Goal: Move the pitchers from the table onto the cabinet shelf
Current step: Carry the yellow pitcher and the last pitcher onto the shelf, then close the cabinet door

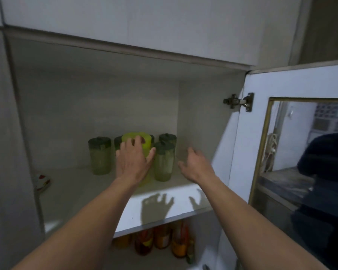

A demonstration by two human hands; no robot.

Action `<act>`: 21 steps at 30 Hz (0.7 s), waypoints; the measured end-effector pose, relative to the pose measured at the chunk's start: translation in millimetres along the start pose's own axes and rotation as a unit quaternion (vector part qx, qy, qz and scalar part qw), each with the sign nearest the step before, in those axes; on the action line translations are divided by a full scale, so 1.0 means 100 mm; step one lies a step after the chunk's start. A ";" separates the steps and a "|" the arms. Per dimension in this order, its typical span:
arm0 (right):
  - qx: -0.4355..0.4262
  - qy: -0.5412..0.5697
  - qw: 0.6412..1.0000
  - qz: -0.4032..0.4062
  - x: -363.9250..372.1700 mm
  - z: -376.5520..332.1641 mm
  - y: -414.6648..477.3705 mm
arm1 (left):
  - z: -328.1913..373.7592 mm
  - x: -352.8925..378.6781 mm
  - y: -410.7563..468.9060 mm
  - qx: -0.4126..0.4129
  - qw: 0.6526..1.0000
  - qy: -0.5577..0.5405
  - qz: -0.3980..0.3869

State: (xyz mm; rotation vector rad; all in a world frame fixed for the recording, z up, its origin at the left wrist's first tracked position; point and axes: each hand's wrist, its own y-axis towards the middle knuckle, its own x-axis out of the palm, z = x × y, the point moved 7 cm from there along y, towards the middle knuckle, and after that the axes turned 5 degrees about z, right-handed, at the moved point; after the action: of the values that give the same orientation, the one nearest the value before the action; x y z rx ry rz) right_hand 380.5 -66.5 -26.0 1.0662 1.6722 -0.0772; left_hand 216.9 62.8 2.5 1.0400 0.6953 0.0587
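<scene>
Cabinet point(203, 106): you face an open white wall cabinet, dim inside, its back and side walls plain.
Cabinet door point(248, 145): it swings out on your right on a metal hinge point(239, 102); its glass pane point(304, 152) has a brass-coloured frame and shows a dark reflection.
Shelf point(164, 209): white board at chest height; the shadows of both your hands fall on its front strip.
Left hand point(133, 162): your grip is spread wide, palm against the front of the yellow-green pitcher, fingers over its upper part, thumb out toward the neighbouring pitcher on the right. Not wrapped round it.
Right hand point(195, 164): your grip is loose, fingers apart and blurred, hovering above the shelf just right of the pitchers, holding nothing.
Yellow-green pitcher point(142, 141): bright, translucent, upright on the shelf in the middle of the group, taller and wider than the rest; its lower part is hidden by your hand.
Lidded pitchers: pale green translucent bodies with dark green lids, all upright on the shelf. One point(100, 155) stands left, one point(163, 161) just right of your thumb, one point(167, 138) behind that; two more are partly hidden behind the yellow-green one.
Bottles point(162, 238): orange and red contents, on the lower shelf, blurred.
Red-and-white object point(42, 182): at the shelf's left end; too blurred to name.
</scene>
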 end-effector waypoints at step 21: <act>-0.036 -0.205 0.964 0.163 -3.34 0.36 -1.91 | 2.44 -1.66 -0.52 0.178 0.968 -0.164 -0.067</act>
State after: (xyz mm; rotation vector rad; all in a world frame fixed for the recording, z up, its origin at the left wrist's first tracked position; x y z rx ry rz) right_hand 278.5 -399.2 141.9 1.1655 1.1085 -0.0203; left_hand 206.8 -212.2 120.5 1.3060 0.4797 -0.3613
